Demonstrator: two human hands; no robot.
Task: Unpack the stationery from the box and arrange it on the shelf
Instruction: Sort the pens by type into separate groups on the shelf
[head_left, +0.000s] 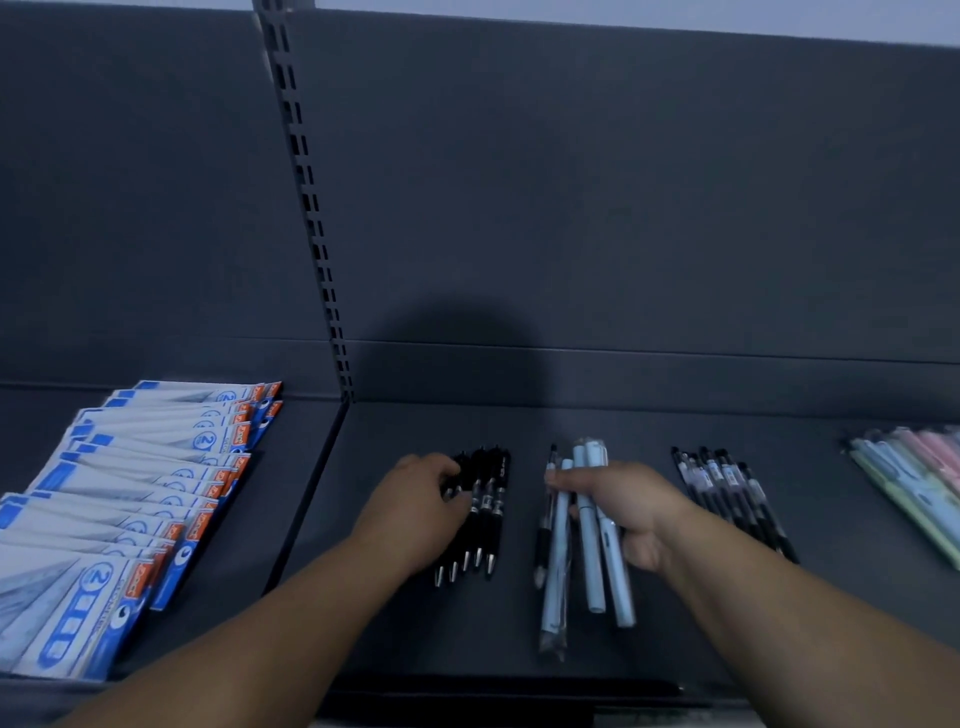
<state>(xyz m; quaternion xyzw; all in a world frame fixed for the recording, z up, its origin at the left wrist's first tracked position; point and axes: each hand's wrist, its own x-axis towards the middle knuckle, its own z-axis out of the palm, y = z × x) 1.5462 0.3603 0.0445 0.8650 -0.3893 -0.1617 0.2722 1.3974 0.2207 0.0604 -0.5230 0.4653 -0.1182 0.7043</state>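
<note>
Sorting pens into groups on the shelf (457, 639), we're mid-arrange. Left hand (415, 501), centre-left of the frame, has its fingers curled over the upper ends of the black pens (485, 512). These lie side by side with tips toward us, so we read this as bunching them to make a tight row. Right hand (631, 506), just right of centre, grips a bundle of light blue pens (589, 551), fingers wrapped round the barrels. Their lower ends fan out and look to touch the shelf, though blur makes that unsure. We judge it is setting them down as their own group, apart from the black ones. Further right lies a second black pen set (732, 501), with pastel pens (914, 483) at the right edge. Blue-and-white packets (119, 512) overlap in a fanned stack at lower left, past the slotted upright (306, 208). Box not in view.
</note>
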